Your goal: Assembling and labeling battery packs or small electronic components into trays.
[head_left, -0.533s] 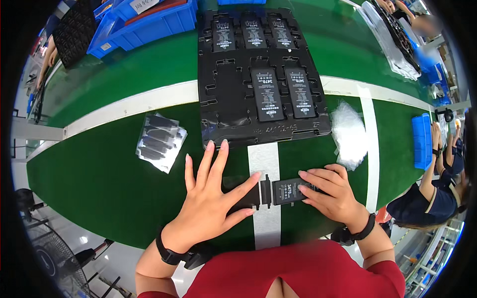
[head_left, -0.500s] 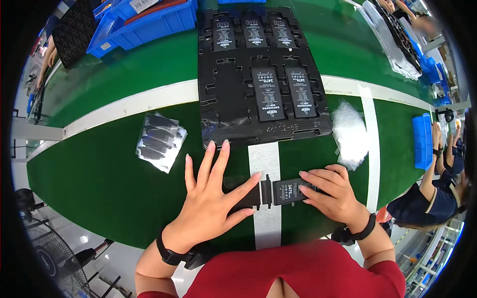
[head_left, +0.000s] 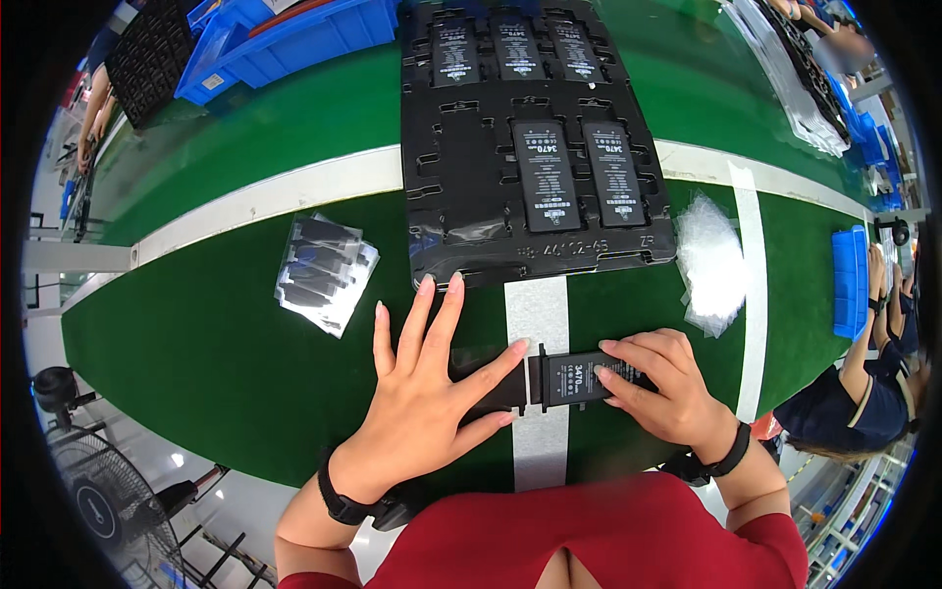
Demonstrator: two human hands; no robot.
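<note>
My right hand (head_left: 667,385) grips a flat black phone battery (head_left: 574,379) from its right end, thumb and fingers on its top. The battery lies flat on the white strip and green mat, its left end against a narrow black strip (head_left: 536,379). My left hand (head_left: 417,398) is open, fingers spread. Its thumb and forefinger rest at a dark film piece (head_left: 505,389) left of that strip, partly hidden beneath the hand. The other fingertips reach the near edge of a black moulded tray (head_left: 461,257), which holds several like batteries (head_left: 548,177) in its pockets.
Clear sheets with black film pieces (head_left: 322,265) lie to the left. A pile of clear plastic film (head_left: 708,265) sits right of the tray. Blue bins (head_left: 294,49) stand at the far left, another blue bin (head_left: 850,285) at the right. A co-worker (head_left: 844,412) sits beyond it.
The battery in my right hand has come up against the narrow black strip, closing the small gap between them. My left hand keeps its place on the film. The whole view has shifted slightly.
</note>
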